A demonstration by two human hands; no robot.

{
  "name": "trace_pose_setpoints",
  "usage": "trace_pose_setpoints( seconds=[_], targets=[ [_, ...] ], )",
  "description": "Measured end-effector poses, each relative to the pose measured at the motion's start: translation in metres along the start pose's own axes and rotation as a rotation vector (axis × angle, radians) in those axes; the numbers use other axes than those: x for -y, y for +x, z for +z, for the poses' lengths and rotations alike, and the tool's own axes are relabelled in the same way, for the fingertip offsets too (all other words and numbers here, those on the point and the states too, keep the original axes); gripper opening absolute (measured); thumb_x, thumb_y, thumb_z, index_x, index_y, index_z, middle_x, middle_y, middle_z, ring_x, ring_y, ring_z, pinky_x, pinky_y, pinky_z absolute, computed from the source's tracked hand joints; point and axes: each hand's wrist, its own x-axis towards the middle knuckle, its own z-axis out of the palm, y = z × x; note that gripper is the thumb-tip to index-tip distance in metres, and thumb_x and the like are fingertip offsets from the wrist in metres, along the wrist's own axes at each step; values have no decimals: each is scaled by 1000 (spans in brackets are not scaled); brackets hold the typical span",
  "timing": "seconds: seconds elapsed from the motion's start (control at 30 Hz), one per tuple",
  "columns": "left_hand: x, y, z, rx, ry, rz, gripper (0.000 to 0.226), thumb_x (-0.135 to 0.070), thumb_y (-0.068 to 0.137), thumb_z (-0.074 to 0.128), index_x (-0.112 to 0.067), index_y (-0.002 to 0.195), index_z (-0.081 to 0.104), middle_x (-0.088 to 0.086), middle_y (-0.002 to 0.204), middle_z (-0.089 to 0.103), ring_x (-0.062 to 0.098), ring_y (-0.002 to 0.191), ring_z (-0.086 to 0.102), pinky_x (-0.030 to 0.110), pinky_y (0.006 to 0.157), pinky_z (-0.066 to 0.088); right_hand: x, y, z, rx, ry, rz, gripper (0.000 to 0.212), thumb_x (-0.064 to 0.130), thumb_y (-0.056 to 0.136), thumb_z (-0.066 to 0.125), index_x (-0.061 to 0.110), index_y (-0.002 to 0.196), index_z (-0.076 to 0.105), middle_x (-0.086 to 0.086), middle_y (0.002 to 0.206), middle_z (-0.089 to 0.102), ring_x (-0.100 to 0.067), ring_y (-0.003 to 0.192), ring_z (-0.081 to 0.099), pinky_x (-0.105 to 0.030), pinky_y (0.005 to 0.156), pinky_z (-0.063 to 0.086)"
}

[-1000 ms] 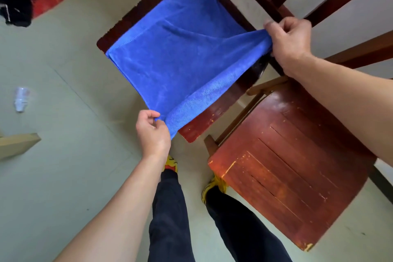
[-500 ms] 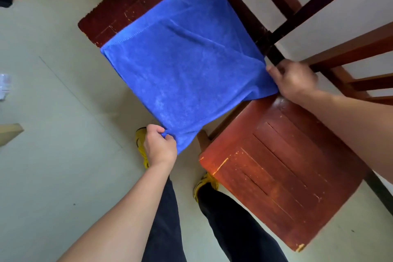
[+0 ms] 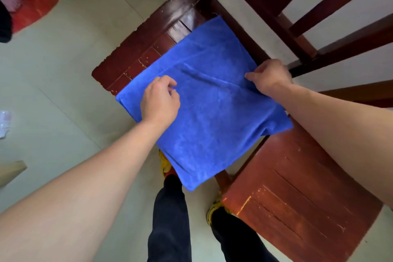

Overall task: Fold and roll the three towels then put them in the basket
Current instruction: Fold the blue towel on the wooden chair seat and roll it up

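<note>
Blue square microfibre towel (image 3: 212,123): right hand (image 3: 270,76) pinches it, left hand (image 3: 159,100) curled, grip unclear; match edges, flatten crease first.

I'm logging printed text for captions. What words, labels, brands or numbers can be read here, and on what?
No text can be read anywhere in this view.
blue towel: no tag or print shows.
near chair seat: only scratches and worn paint, no marks.
crumpled clear item on the floor at the left edge: too blurred to tell whether it bears any print.
</note>
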Motion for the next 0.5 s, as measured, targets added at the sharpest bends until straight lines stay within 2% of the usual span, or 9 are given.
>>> trace_pose_setpoints(
  seconds=[0.13,0.3,0.37,0.43,0.5],
  targets=[
    [-42,55,17,139,40,174,24,-13,90,53,-11,112,62,8,113,63,28,107,56,42,90,46,-4,-5,-4,15,49,11,27,47,69,79,24,75,67,6,82,66,-19,87,64,-28,69,42],
    [-99,115,54,207,144,333,36,-28,86,63,-14,119,58,9,120,58,30,115,50,42,92,44,-16,-21,-2,18,-11,-16,30,51,66,80,30,79,62,12,77,64,-17,83,64,-34,72,52],
    [-114,127,67,286,235,354,38,-29,79,69,-15,113,58,11,116,61,32,113,53,42,88,45,-22,-26,-1,52,3,16,35,55,65,78,28,81,64,10,79,67,-17,82,65,-37,73,54],
    [-119,131,70,352,282,369,23,-22,80,66,-17,102,61,10,109,64,32,108,56,39,82,45,-26,-31,-2,113,25,34,39,60,64,77,26,79,66,8,79,67,-17,80,64,-38,71,53],
    [-117,131,61,389,213,407,8,-20,82,63,-16,89,62,5,90,65,29,95,60,35,74,44,-30,-35,-6,210,31,23,45,65,63,74,22,66,62,8,65,62,-16,67,59,-35,60,46]
  ],
)
